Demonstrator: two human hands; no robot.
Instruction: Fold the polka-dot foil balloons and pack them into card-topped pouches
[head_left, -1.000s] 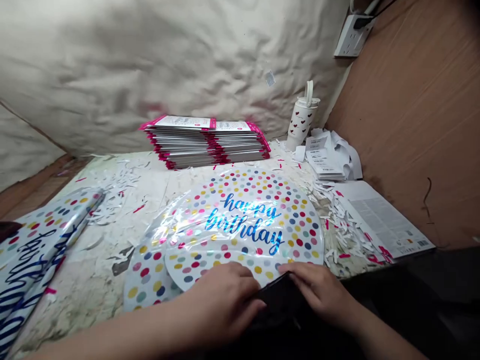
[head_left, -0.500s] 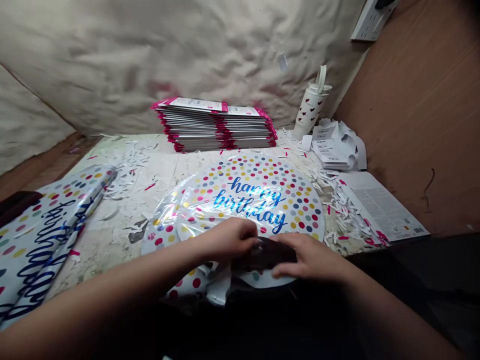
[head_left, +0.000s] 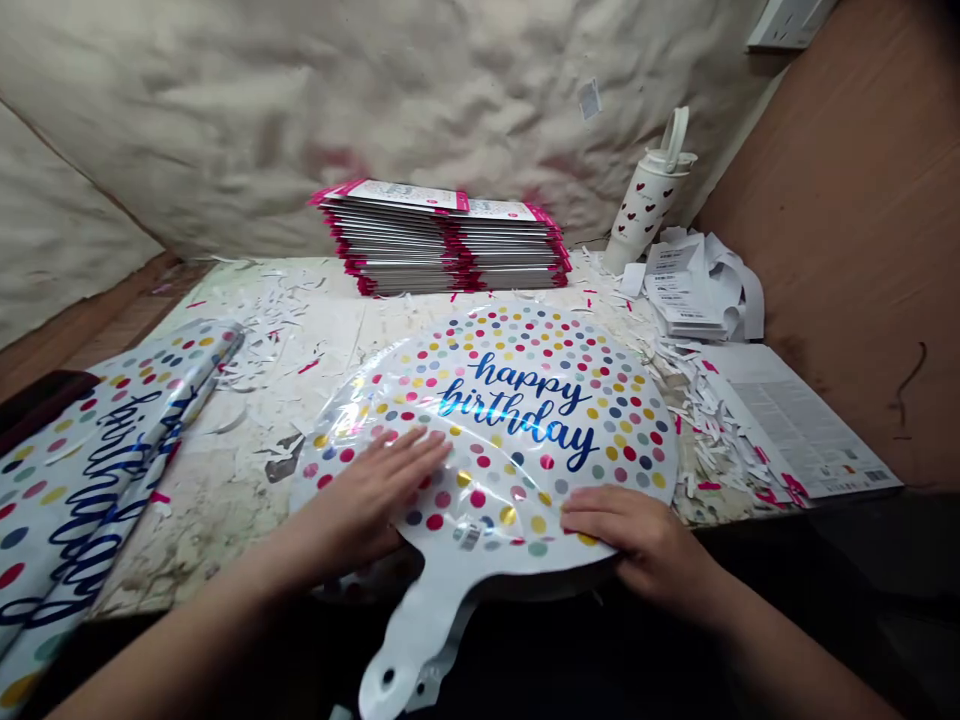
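Balloon: we judged the round, dotted foil balloon [head_left: 525, 420] light and slippery.
Hold: its white tail [head_left: 409, 650].
Hands: left hand [head_left: 360, 495], right hand [head_left: 637, 535] lay flat on it, apart.

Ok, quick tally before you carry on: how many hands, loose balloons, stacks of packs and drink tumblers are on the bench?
Loose balloons: 1, the happy birthday foil balloon
Hands: 2, left hand and right hand, both flat on it
Stacks of pink-edged packs: 2, left stack and right stack
Tumblers: 1, heart-print tumbler
Total: 6
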